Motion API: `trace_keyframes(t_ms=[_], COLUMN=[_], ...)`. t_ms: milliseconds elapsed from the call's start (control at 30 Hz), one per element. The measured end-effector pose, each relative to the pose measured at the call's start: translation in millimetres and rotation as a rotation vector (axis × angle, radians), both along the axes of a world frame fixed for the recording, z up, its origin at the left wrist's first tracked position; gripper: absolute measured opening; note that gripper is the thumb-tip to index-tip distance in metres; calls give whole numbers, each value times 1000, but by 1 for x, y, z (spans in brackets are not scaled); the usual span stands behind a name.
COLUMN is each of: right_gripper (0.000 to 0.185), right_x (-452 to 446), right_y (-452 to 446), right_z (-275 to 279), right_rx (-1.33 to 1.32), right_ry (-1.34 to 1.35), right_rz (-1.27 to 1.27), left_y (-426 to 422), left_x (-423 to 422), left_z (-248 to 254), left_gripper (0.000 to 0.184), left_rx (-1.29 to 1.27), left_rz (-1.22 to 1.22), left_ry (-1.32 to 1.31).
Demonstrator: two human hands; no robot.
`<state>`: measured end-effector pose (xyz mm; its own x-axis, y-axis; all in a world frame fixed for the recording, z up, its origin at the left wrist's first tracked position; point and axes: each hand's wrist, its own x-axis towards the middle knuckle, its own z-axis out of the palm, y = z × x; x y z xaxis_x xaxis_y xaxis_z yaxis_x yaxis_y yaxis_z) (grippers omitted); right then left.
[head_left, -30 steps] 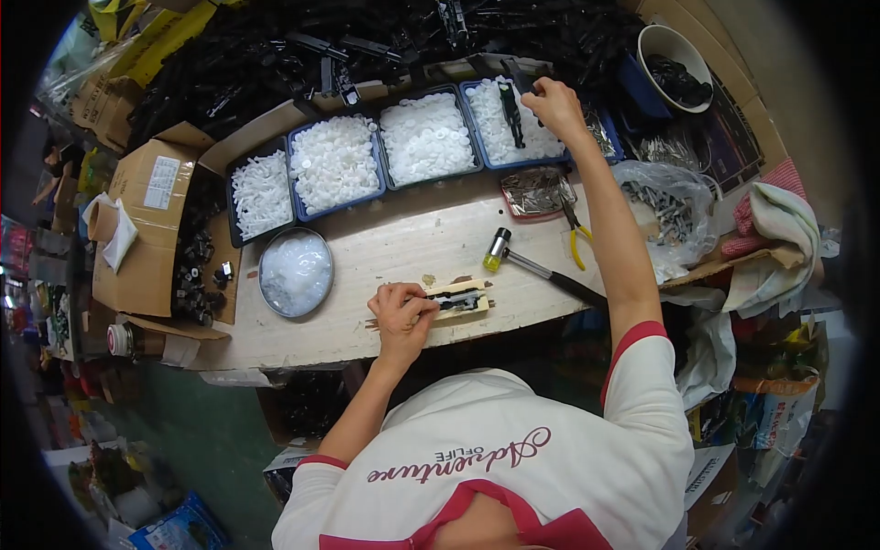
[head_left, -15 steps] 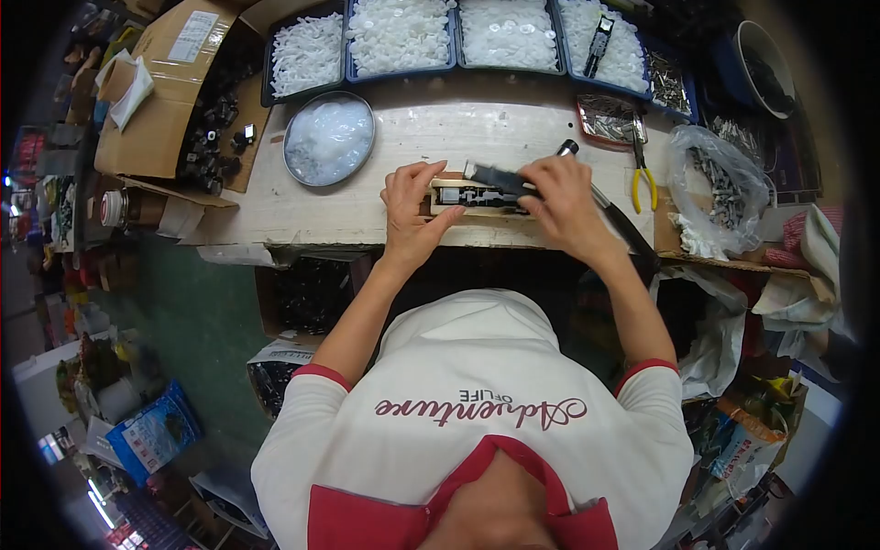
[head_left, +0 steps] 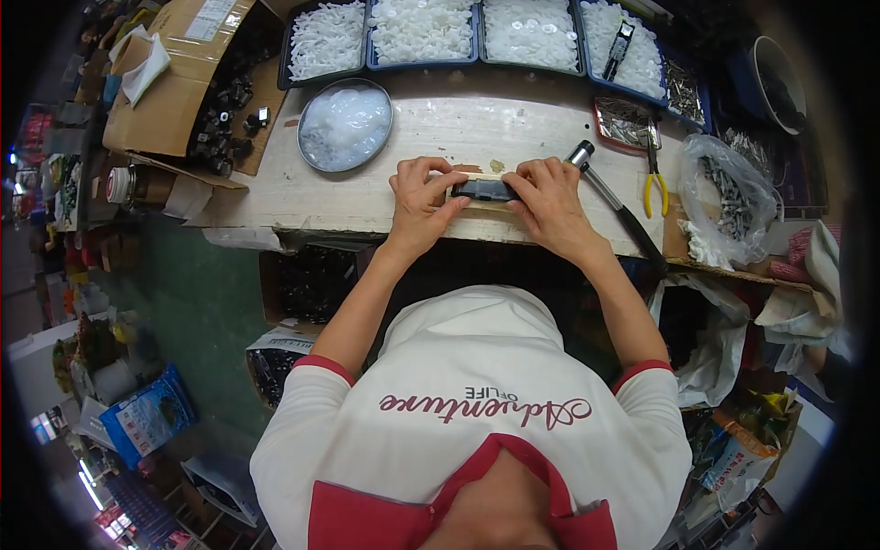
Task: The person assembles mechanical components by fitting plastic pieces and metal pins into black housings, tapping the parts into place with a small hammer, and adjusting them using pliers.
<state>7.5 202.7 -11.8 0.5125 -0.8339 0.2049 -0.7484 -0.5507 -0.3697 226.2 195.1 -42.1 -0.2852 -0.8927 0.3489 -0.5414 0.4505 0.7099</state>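
Note:
A long black plastic housing lies level at the front of the workbench, in a pale wooden holder that is partly hidden. My left hand closes on the housing's left end, thumb at the near side and fingers at the far side. At the other end, my right hand grips it with thumb and fingertips. Just right of that hand lies a hammer with a metal head and black handle. What is inside the housing is covered now.
Bins of small white plastic parts line the back. A round dish with translucent pieces stands at left, beside a cardboard box of black parts. Yellow-handled pliers, a tin of metal pins and a plastic bag lie at right.
The black cover that my right hand held tilted over the open part now lies flat on it, hiding the inside. My right hand has come lower and left; both hands now grip the ends.

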Motion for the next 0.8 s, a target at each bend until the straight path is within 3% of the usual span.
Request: trace_keyframes(t_ms=[300,367,400,467,667,733,800], right_gripper=[31,32,32,32,21,20,19], right_x=[-33,-60,-69,-80,-78,-71,-55], right_y=[5,6,9,16,17,22,32], right_z=[0,-8,-9,-10,-22,-12,19], right_rx=[-71,-186,-184,-196,-146,-26,25], right_ry=[-171,-174,-168,97,161,-128,-169], right_rz=[-134,-401,-406,-608,-495,-479,-427], left_y=[-16,-16,-16,-16,-13,-14,-11], left_x=[3,-3,-6,-14,-18,-16,-15], left_z=[24,33,35,34,35,38,38], left_gripper=[36,39,41,43,57,60,59], left_rx=[113,48,-22,-80,-150,-159,-219], left_rz=[-138,-183,-224,-283,-390,-382,-379], left_ry=[-139,-170,-203,-275,-594,-644,-693])
